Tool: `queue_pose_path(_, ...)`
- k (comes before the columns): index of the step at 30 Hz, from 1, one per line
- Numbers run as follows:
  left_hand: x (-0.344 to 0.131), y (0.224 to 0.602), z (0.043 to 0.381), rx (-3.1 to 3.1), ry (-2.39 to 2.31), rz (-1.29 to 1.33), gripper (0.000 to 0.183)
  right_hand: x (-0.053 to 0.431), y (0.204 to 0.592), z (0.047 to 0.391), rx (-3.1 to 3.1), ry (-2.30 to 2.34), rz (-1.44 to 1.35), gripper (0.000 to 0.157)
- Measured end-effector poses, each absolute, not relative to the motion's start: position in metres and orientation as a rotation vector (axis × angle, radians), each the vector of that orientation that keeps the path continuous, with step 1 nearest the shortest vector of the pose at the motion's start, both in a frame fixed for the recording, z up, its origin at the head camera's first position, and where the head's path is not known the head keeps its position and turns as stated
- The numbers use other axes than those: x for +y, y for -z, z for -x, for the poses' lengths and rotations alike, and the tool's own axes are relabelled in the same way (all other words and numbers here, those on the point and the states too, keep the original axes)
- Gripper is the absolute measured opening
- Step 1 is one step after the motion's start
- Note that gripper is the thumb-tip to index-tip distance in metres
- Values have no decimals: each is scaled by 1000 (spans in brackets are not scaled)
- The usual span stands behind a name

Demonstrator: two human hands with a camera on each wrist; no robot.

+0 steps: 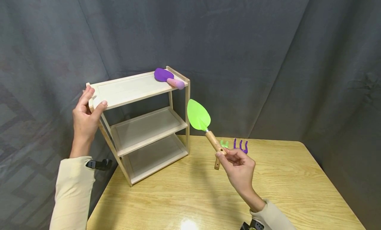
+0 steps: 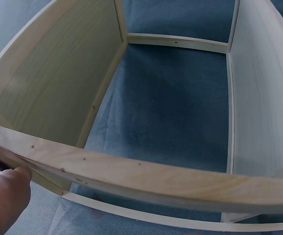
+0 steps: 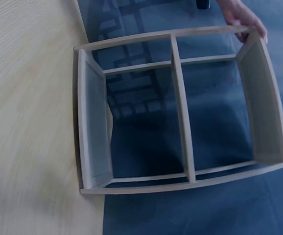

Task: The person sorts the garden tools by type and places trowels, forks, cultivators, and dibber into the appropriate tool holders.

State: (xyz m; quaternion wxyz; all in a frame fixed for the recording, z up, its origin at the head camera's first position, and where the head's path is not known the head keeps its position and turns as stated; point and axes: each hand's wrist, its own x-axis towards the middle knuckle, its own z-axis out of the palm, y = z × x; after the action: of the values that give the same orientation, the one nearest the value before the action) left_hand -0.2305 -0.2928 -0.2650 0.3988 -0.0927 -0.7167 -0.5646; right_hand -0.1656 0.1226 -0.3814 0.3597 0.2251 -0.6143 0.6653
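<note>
A three-tier wooden shelf (image 1: 125, 89) stands at the table's left, also seen from the side in the right wrist view. My left hand (image 1: 84, 120) grips the left end of its top tier, thumb at the front corner; the left wrist view shows that hand (image 2: 7, 198) at the wooden frame (image 2: 146, 171). In my right hand (image 1: 241, 167), a trowel with a green blade (image 1: 198, 115) is pinched near the end of its wooden handle. It is raised right of the shelf, blade up. A purple trowel (image 1: 163, 75) with a pink handle lies on the top tier's right end.
Behind the right hand, a purple hand rake (image 1: 244, 150) and a green rake (image 1: 224, 144) lie on the wooden table (image 1: 285, 183), partly hidden. A wooden handle (image 1: 217, 163) shows below the trowel. Grey curtain (image 1: 238, 58) hangs behind the table.
</note>
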Motion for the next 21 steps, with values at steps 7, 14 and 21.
queue_pose_path(7,-294,266,232,-1805,1436,239,62,116,371,168,-1454,-1772,-749,13)
queue_pose_path(14,-294,266,232,-1818,1406,241,61,109,362,170,-1428,-1772,-831,14)
queue_pose_path(21,-294,267,233,-1828,1387,255,62,101,351,172,-1434,-1756,-858,12)
